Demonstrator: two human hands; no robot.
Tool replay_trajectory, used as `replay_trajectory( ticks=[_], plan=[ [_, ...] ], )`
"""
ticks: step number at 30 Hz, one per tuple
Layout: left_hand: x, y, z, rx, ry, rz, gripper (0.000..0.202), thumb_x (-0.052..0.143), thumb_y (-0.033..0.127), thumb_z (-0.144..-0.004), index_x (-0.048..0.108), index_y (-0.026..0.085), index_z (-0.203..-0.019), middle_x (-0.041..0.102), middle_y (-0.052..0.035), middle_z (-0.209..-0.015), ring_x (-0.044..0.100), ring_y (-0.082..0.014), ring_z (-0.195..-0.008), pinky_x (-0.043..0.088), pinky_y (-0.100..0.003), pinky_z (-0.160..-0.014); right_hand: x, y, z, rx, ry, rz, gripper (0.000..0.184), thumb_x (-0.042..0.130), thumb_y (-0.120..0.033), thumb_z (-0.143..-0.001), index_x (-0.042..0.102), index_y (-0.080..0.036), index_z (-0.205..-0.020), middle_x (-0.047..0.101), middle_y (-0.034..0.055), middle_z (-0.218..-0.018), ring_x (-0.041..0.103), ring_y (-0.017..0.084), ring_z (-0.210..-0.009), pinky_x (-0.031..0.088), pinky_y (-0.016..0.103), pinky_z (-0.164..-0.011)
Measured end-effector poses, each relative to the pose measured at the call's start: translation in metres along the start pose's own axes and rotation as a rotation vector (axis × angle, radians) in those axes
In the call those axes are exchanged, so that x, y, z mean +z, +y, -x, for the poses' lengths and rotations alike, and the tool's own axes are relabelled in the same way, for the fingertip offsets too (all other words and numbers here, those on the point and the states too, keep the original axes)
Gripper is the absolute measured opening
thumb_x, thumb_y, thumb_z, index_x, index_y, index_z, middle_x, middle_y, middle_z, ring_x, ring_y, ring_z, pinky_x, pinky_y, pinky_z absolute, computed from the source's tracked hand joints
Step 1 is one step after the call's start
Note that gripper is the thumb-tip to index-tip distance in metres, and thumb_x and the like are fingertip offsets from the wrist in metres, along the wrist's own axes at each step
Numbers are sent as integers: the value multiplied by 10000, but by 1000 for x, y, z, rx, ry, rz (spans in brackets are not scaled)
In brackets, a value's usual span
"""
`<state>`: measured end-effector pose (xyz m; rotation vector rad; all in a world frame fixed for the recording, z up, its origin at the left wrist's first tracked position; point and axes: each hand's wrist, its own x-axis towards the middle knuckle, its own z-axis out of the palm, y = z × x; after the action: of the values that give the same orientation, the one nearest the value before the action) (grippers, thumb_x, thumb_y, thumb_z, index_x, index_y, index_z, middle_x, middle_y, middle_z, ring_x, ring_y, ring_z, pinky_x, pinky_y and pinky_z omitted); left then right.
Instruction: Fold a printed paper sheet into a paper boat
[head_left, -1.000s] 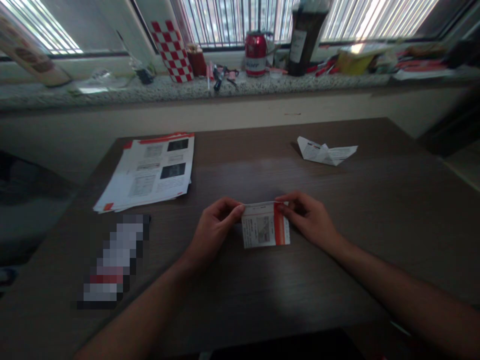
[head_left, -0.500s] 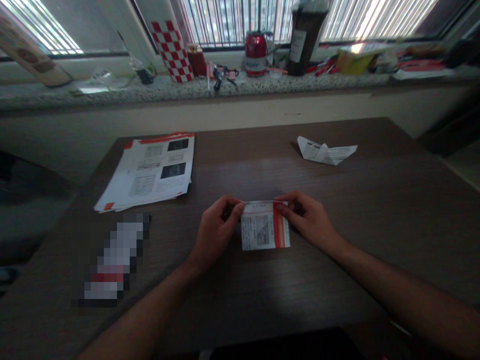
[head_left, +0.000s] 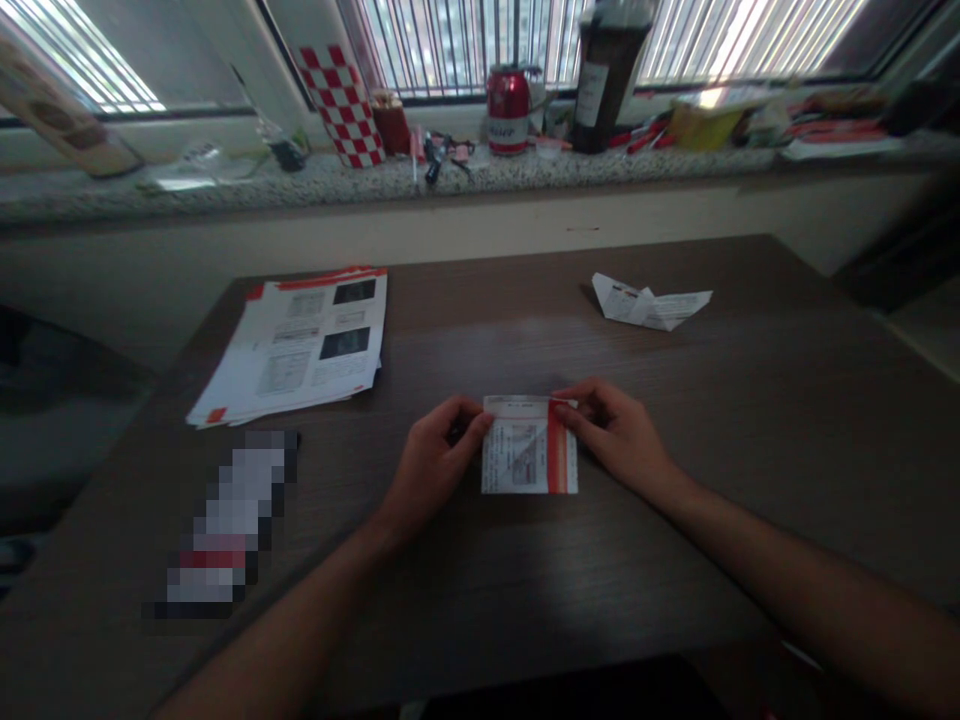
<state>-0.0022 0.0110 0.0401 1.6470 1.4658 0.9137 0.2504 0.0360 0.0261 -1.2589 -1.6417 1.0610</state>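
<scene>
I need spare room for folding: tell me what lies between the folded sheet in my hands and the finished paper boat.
Only bare table separates the folded sheet from the paper boat, as the head view shows.

I see two hands (head_left: 435,465) (head_left: 619,440), one folded paper (head_left: 529,458) between them, one paper boat (head_left: 649,304) far right, one stack of sheets (head_left: 296,345) left, one red can (head_left: 508,110) far off.

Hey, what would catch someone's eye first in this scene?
Both hands, left hand and right hand, pinch a small folded paper with a red stripe at mid-table. A paper boat sits far right, a stack of sheets far left, and a red can on the windowsill.
</scene>
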Motion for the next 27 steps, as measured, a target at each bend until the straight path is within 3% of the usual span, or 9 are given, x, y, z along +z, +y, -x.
replay_trajectory(
  ticks=[9, 14, 23, 27],
  plan=[
    [1, -4, -1, 18, -54, 26, 246, 597, 420, -1036, 715, 205, -1012, 759, -34, -956, 704, -202, -856, 539, -301, -753, -1, 1, -1, 2, 22, -24, 265, 725, -467, -922, 731, -230, -1041, 594, -8, -699, 542, 174, -637, 430, 317, -590],
    [0, -8, -1, -8, -104, 22, 257, 618, 427, -1023, 736, 200, -994, 767, -44, -932, 710, -206, -830, 542, -310, -737, -3, -1, -3, 14, 52, -24, 265, 729, -467, -913, 727, -225, -1022, 589, -11, -682, 526, 171, -622, 421, 314, -585],
    [-4, -6, -3, -36, -88, 8, 275, 635, 445, -1001, 753, 198, -979, 778, -53, -893, 708, -211, -785, 536, -305, -678, -3, 5, -4, 23, -18, -18, 263, 710, -464, -939, 716, -232, -1062, 582, -15, -697, 542, 166, -629, 427, 298, -566],
    [-4, -11, -4, -1, -71, -69, 245, 629, 419, -1012, 765, 215, -1015, 791, -46, -943, 723, -214, -808, 546, -319, -713, -5, 8, -4, 8, -76, -1, 234, 696, -424, -954, 715, -225, -1077, 664, 11, -794, 619, 178, -709, 484, 313, -635]
  ],
)
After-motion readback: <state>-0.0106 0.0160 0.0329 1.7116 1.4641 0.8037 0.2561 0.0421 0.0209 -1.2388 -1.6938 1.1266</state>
